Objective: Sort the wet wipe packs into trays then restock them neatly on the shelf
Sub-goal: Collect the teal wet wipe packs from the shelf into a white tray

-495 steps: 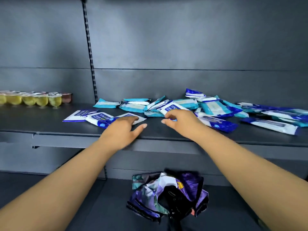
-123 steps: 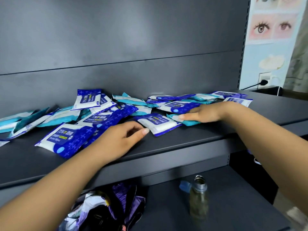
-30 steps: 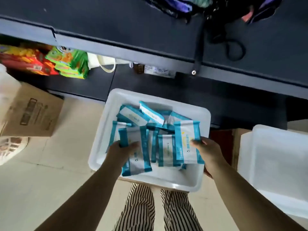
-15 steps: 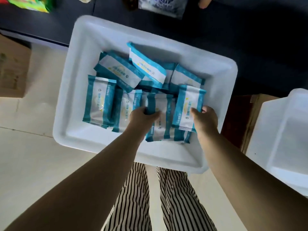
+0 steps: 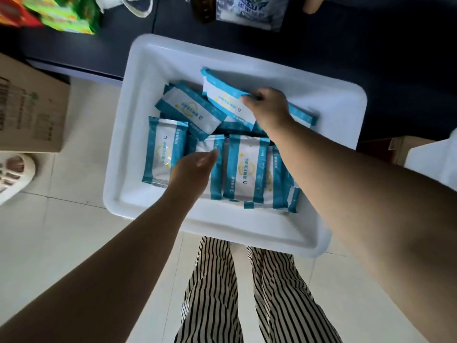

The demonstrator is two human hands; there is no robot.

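Gathering teal wipe packs (image 5: 243, 167) in the white tray (image 5: 329, 92): right hand (image 5: 268, 108) pinches the 12 o'clock pack (image 5: 222, 95); left hand (image 5: 191, 173) rests flat and relaxed at 8 o'clock. Next, probably, squaring the loose packs into rows.

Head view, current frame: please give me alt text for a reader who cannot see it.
Looking straight down, a person's right hand grips a teal-and-white wet wipe pack at the far side of a white tray holding many such packs, while the left hand rests open on the near row. Striped trousers and pale floor tiles show below.
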